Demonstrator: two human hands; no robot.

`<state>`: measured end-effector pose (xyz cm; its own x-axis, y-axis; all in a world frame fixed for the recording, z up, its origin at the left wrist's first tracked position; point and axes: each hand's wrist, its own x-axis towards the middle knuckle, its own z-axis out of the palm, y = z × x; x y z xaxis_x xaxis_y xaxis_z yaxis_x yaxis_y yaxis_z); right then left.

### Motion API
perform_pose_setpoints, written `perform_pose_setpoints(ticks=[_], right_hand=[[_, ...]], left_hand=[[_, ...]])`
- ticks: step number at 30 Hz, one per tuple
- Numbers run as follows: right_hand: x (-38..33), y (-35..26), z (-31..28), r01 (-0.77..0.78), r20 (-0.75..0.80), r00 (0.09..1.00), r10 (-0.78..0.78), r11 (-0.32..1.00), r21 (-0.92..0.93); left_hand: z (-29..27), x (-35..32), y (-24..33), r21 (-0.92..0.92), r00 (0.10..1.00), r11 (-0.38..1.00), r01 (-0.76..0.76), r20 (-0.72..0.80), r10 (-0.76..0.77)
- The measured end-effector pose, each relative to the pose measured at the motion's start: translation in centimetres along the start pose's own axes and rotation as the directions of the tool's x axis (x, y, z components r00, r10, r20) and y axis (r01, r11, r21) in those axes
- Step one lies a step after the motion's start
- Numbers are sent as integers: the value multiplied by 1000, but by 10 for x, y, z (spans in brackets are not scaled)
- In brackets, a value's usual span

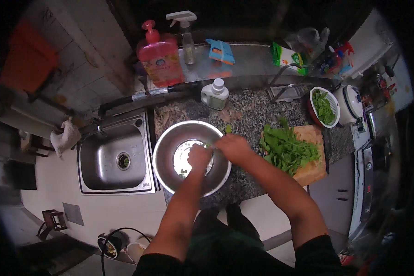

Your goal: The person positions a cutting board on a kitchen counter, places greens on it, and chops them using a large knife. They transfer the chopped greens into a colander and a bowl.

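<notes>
A wide stainless steel bowl [163, 158] stands on the speckled counter in front of me, with a few small leaf bits [183, 174] at its bottom. Over its inside my left hand [199, 157] is closed. My right hand [233, 148] pinches above the bowl's right rim. A thin leafy green sprig [208, 146] shows between the two hands; most of it is hidden by my fingers. To the right, a heap of leafy greens [285, 149] covers much of a wooden cutting board [313, 171]. A small leaf [228, 129] lies behind my right hand.
Left of the bowl is a steel sink [93, 156]. Behind stand a white jug-shaped bottle [215, 95], a pink pump bottle [160, 60] and a spray bottle [187, 43]. Far right, a white colander [315, 103] of greens sits beside a white lidded pot [353, 102].
</notes>
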<state>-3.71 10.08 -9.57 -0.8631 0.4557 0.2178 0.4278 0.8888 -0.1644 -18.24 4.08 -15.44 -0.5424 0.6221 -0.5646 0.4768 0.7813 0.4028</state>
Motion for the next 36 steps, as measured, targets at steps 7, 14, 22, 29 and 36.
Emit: perform_pose_setpoints(ticks=[7,14,22,29,36], right_hand=[[-42,-28,-71,-557,-86,695,714,610,564],[-102,-43,-54,-373,241,440,865,-68,925],[-117,-48,-62,4,274,566,777,-335,942],[-205,24,-95,110,310,525,793,-424,899],[-343,150,-140,-194,-59,541,839,193,962]], left_hand=[[8,19,-38,120,965,958,-261,7,262],[-52,-21,-31,-587,789,619,-522,-57,612],[-26,-175,72,-552,612,544,-631,77,787],[43,-204,153,-166,435,468,-868,202,877],[156,-216,283,262,308,236,-936,282,909]])
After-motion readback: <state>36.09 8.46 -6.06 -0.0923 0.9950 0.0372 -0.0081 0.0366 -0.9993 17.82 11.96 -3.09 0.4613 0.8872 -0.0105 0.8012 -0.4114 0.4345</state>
